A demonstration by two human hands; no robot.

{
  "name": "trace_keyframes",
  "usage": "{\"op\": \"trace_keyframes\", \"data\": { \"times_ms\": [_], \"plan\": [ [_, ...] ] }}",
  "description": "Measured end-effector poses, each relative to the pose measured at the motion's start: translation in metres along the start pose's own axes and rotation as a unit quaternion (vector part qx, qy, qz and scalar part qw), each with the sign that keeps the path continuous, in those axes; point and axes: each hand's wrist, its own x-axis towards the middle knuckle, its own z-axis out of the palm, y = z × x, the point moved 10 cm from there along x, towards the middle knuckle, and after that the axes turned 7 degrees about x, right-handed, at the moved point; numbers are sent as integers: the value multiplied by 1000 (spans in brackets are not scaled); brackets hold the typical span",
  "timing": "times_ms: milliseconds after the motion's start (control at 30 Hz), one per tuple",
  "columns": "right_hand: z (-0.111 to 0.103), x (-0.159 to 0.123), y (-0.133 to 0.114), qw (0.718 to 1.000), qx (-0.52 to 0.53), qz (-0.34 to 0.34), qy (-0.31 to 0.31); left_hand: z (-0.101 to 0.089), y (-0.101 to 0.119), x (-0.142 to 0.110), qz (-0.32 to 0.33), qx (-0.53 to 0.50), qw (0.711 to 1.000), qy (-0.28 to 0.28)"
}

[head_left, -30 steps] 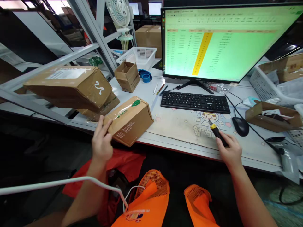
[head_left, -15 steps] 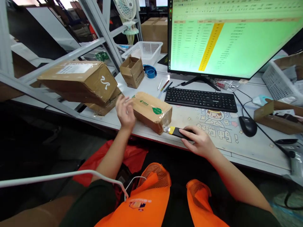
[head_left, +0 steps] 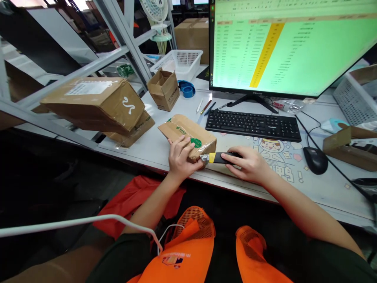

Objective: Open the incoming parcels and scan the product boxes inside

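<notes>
Since the earlier frame, the left hand [head_left: 181, 157] had moved right along the box [head_left: 188, 129], which lay on the desk's [head_left: 141, 151] near edge. Half open, this hand held the box, bent fingers on its top. The right hand [head_left: 250, 165] was closed around a knife [head_left: 219, 157], blade at the box's right end, as before.

Monitor [head_left: 290, 51] is glowing green, keyboard [head_left: 253, 125] is lying before it, mouse [head_left: 315, 160] is resting near the keyboard, blue roll [head_left: 189, 92] is sitting beside an open carton [head_left: 168, 95].
</notes>
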Motion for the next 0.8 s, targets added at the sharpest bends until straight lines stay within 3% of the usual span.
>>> {"op": "trace_keyframes", "data": {
  "times_ms": [100,167,233,300,367,433,500,567,700,800],
  "plan": [
    [-11,-9,33,1000,-15,25,-5,3,3,-3,-14,13,1000,-24],
    [-36,-28,76,991,-59,110,39,1,1,-3,-30,20,998,-42],
    [-68,-58,114,966,-111,212,100,0,-8,1,-24,-1,997,-76],
    [-87,-84,129,948,-121,268,122,0,-32,9,-16,-46,992,-120],
    [-90,-96,120,949,-101,278,110,1,-68,18,-35,-75,985,-151],
    [-91,-92,95,955,-87,263,109,2,-101,23,-70,-81,979,-173],
    [-94,-74,60,960,-83,241,120,3,-108,20,-86,-72,977,-179],
    [-93,-46,27,965,-76,227,108,-4,-84,12,-78,-48,985,-146],
    [-69,11,-22,977,-52,208,-8,-22,4,-8,-7,-19,998,-54],
    [-47,31,-37,975,-63,194,-82,-26,31,-12,16,-35,999,-12]
  ]
}}
